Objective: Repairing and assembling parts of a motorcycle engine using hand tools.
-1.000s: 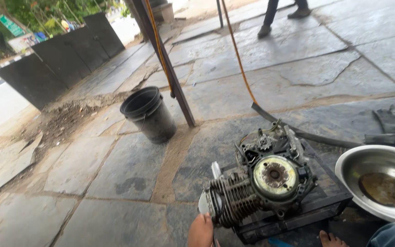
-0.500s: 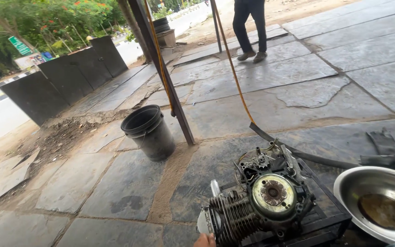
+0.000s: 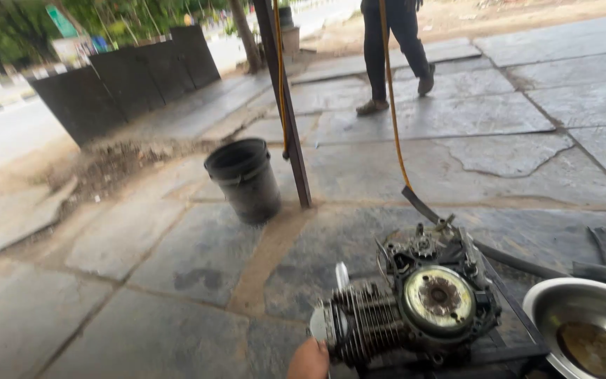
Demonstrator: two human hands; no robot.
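Greasy grey metal motorcycle engine with a finned cylinder and round rotor cover (image 3: pixel 415 312) sits lower centre-right of the frame, on a dark tray over the wet stone-slab floor (image 3: pixel 177 260). Long axis runs roughly left-right: finned cylinder end points left, crankcase and rotor to the right.

One hand (image 3: pixel 308 359) shows at the bottom edge, just left of the cylinder head end, touching or nearly touching it. Cannot tell which hand it is; only a knuckle patch is in view. Fingers are cropped out, so whether they are spread or closed I cannot tell. Engine lies up and right from that hand.

Shiny steel bowl holding dark oily liquid (image 3: pixel 583 330) is lower right, just beside the engine. Black plastic bucket (image 3: pixel 245 179) stands centre, well apart, next to a rusty post (image 3: pixel 285 105). Yellow hose (image 3: pixel 392 98) drops from the top toward the engine. Another person's legs (image 3: pixel 391 49) are top centre.
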